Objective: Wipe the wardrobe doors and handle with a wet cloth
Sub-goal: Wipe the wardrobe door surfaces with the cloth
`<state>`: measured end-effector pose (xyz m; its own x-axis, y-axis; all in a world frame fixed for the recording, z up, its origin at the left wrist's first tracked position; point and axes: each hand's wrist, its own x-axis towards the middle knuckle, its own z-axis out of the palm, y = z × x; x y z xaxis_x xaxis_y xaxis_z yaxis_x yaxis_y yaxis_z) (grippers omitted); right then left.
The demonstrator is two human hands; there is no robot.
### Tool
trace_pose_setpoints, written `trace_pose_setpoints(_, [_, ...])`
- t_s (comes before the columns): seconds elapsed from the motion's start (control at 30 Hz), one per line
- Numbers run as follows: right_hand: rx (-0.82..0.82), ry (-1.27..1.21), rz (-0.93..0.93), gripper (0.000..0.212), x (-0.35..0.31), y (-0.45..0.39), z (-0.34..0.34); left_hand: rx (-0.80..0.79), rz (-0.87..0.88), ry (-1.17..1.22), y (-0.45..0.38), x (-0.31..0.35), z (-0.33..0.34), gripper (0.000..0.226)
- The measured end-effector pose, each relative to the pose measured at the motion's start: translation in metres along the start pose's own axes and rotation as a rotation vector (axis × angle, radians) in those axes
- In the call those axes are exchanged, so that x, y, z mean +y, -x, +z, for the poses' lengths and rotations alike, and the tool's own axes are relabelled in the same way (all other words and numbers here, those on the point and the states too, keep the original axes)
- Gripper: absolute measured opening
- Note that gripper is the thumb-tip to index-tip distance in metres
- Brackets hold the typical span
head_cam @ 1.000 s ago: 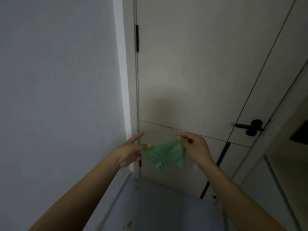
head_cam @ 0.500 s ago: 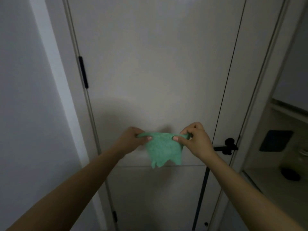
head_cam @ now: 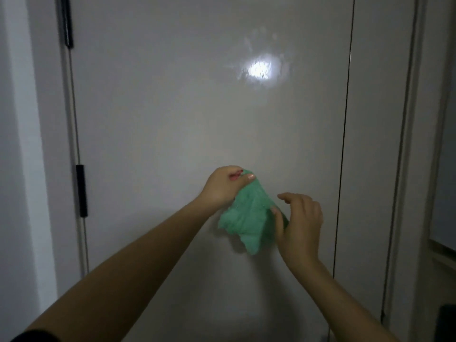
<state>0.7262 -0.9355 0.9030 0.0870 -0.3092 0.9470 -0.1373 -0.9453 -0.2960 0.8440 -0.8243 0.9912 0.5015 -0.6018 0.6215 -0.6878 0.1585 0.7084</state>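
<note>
A green cloth (head_cam: 249,218) hangs crumpled in front of the pale wardrobe door (head_cam: 185,107). My left hand (head_cam: 223,185) pinches its top corner between thumb and fingers. My right hand (head_cam: 299,222) holds the cloth's right edge lower down, thumb against the fabric, forefinger lifted clear. A narrower second door (head_cam: 375,144) stands to the right of a thin dark gap. The handle is out of view.
Two black hinges (head_cam: 81,190) sit on the door's left edge beside a white wall (head_cam: 17,144). A bright light reflection (head_cam: 261,69) shows high on the door. A dark shelf opening (head_cam: 444,218) lies at the far right.
The view has risen, so the handle has dropped out of sight. The cloth went from stretched level between both hands to hanging slantwise, left hand higher, right hand lower.
</note>
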Motion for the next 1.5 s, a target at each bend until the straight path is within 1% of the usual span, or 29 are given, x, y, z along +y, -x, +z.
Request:
trace_pose_setpoints(0.03, [0.015, -0.05, -0.063, 0.016, -0.001, -0.005, 0.009, -0.016, -0.002, -0.024, -0.011, 0.004, 0.002, 0.03])
trace_pose_setpoints(0.07, [0.031, -0.098, -0.119, 0.018, 0.001, -0.02, 0.024, -0.021, 0.01, -0.038, -0.03, 0.011, 0.003, 0.031])
trace_pose_setpoints(0.13, [0.017, -0.207, -0.162, 0.028, 0.0, -0.036, 0.045, -0.023, 0.015, -0.041, -0.054, 0.018, 0.002, 0.029])
trace_pose_setpoints(0.3, [-0.055, -0.43, -0.144, 0.045, -0.003, -0.072, 0.097, 0.007, 0.028, -0.074, -0.106, 0.029, -0.014, 0.021])
trace_pose_setpoints(0.4, [-0.114, -0.47, -0.124, 0.051, -0.015, -0.094, 0.12, 0.056, 0.067, -0.081, -0.12, 0.034, -0.025, 0.023])
trace_pose_setpoints(0.47, [-0.101, -0.357, -0.16, 0.055, -0.021, -0.107, 0.131, 0.127, 0.133, -0.104, -0.126, 0.036, -0.037, 0.02])
trace_pose_setpoints(0.53, [-0.043, -0.128, -0.22, 0.059, -0.023, -0.123, 0.138, 0.244, 0.22, -0.216, -0.13, 0.037, -0.053, 0.012])
trace_pose_setpoints(0.6, [-0.01, 0.109, -0.298, 0.058, -0.025, -0.144, 0.14, 0.349, 0.294, -0.351, -0.132, 0.039, -0.075, 0.01])
trace_pose_setpoints(0.67, [-0.032, 0.255, -0.449, 0.059, -0.033, -0.172, 0.143, 0.47, 0.356, -0.491, -0.138, 0.04, -0.107, 0.015])
trace_pose_setpoints(0.7, [-0.058, 0.289, -0.534, 0.06, -0.036, -0.188, 0.14, 0.53, 0.366, -0.579, -0.139, 0.042, -0.117, 0.018])
trace_pose_setpoints(0.77, [-0.079, 0.337, -0.672, 0.062, -0.051, -0.233, 0.139, 0.653, 0.407, -0.702, -0.147, 0.045, -0.147, 0.02])
trace_pose_setpoints(0.8, [-0.059, 0.347, -0.706, 0.062, -0.061, -0.26, 0.139, 0.699, 0.415, -0.734, -0.152, 0.047, -0.16, 0.019])
trace_pose_setpoints(0.83, [-0.025, 0.358, -0.697, 0.063, -0.074, -0.288, 0.138, 0.743, 0.411, -0.747, -0.157, 0.049, -0.171, 0.02])
trace_pose_setpoints(0.87, [0.007, 0.359, -0.634, 0.065, -0.09, -0.317, 0.14, 0.774, 0.409, -0.749, -0.162, 0.051, -0.183, 0.022])
trace_pose_setpoints(0.93, [0.049, 0.352, -0.446, 0.063, -0.123, -0.357, 0.147, 0.812, 0.423, -0.745, -0.17, 0.054, -0.201, 0.031])
trace_pose_setpoints(0.97, [0.071, 0.345, -0.394, 0.061, -0.142, -0.362, 0.156, 0.824, 0.442, -0.751, -0.175, 0.055, -0.211, 0.035])
trace_pose_setpoints(1.0, [0.077, 0.342, -0.412, 0.06, -0.159, -0.357, 0.167, 0.837, 0.455, -0.765, -0.178, 0.054, -0.22, 0.039])
trace_pose_setpoints(1.03, [0.059, 0.342, -0.51, 0.059, -0.174, -0.344, 0.179, 0.852, 0.465, -0.789, -0.182, 0.052, -0.231, 0.043])
trace_pose_setpoints(1.1, [-0.027, 0.322, -0.773, 0.058, -0.176, -0.313, 0.192, 0.851, 0.479, -0.869, -0.185, 0.043, -0.249, 0.05])
trace_pose_setpoints(1.13, [-0.074, 0.303, -0.854, 0.059, -0.169, -0.306, 0.193, 0.844, 0.482, -0.911, -0.185, 0.035, -0.259, 0.053])
trace_pose_setpoints(1.17, [-0.08, 0.3, -0.892, 0.059, -0.162, -0.31, 0.188, 0.831, 0.482, -0.948, -0.184, 0.028, -0.27, 0.055])
trace_pose_setpoints(1.2, [-0.049, 0.321, -0.869, 0.061, -0.159, -0.326, 0.182, 0.818, 0.47, -0.97, -0.183, 0.019, -0.282, 0.056])
trace_pose_setpoints(1.23, [0.009, 0.339, -0.797, 0.064, -0.151, -0.347, 0.174, 0.814, 0.456, -0.985, -0.18, 0.01, -0.288, 0.056])
trace_pose_setpoints(1.33, [0.121, 0.36, -0.396, 0.061, -0.178, -0.408, 0.164, 0.876, 0.454, -1.017, -0.173, -0.016, -0.325, 0.061])
trace_pose_setpoints(1.37, [0.139, 0.353, -0.318, 0.059, -0.195, -0.417, 0.169, 0.872, 0.45, -1.037, -0.172, -0.021, -0.328, 0.063])
trace_pose_setpoints(1.4, [0.153, 0.347, -0.308, 0.058, -0.224, -0.42, 0.184, 0.876, 0.46, -1.05, -0.173, -0.024, -0.335, 0.065])
trace_pose_setpoints(1.43, [0.136, 0.348, -0.355, 0.057, -0.25, -0.415, 0.199, 0.876, 0.473, -1.056, -0.175, -0.026, -0.338, 0.067])
trace_pose_setpoints(1.47, [0.095, 0.349, -0.453, 0.057, -0.274, -0.404, 0.213, 0.879, 0.481, -1.049, -0.176, -0.025, -0.338, 0.068])
trace_pose_setpoints(1.5, [0.048, 0.363, -0.592, 0.056, -0.294, -0.391, 0.229, 0.892, 0.484, -1.031, -0.179, -0.027, -0.342, 0.069])
